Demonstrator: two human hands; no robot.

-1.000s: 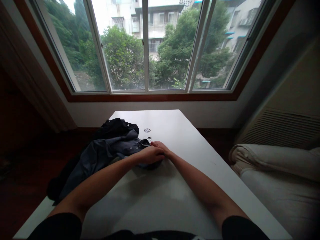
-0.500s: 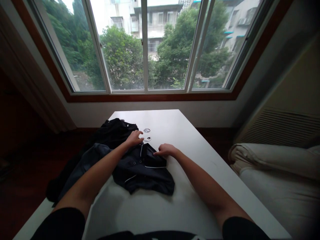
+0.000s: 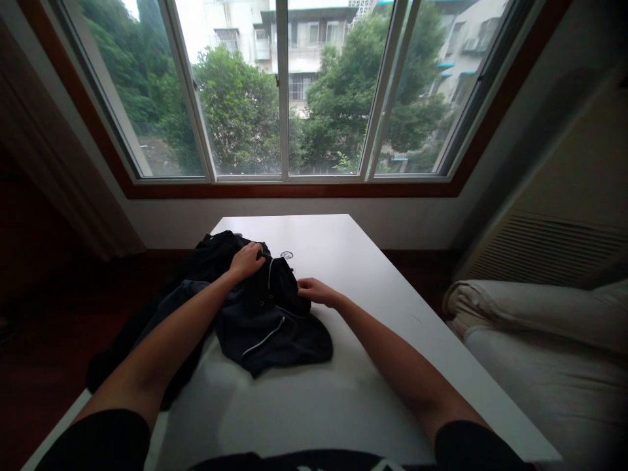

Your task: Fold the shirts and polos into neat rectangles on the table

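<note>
A dark navy shirt [image 3: 265, 340] with white piping and small round snaps lies crumpled on the white table [image 3: 392, 314]. Its collar [image 3: 289, 288] is partly lifted between my hands. My left hand [image 3: 248, 260] has its fingers closed around the shirt's far side, near the collar; the fingertips are partly hidden in the cloth. At the collar's right edge, my right hand [image 3: 314, 292] pinches the fabric between thumb and fingers. More dark clothing [image 3: 218, 252] lies beneath and beside my left arm.
A small round flat item [image 3: 286, 255] lies on the table just beyond the collar; another is mostly covered by the shirt. The pile hangs over the table's left edge. A pale upholstered seat [image 3: 520, 360] stands at the right, and a window [image 3: 318, 131] is ahead.
My left hand has moved left and away, closing on the cloth. My right hand has shifted slightly left and up. The collar is drawn up and now covers most of one round item.
</note>
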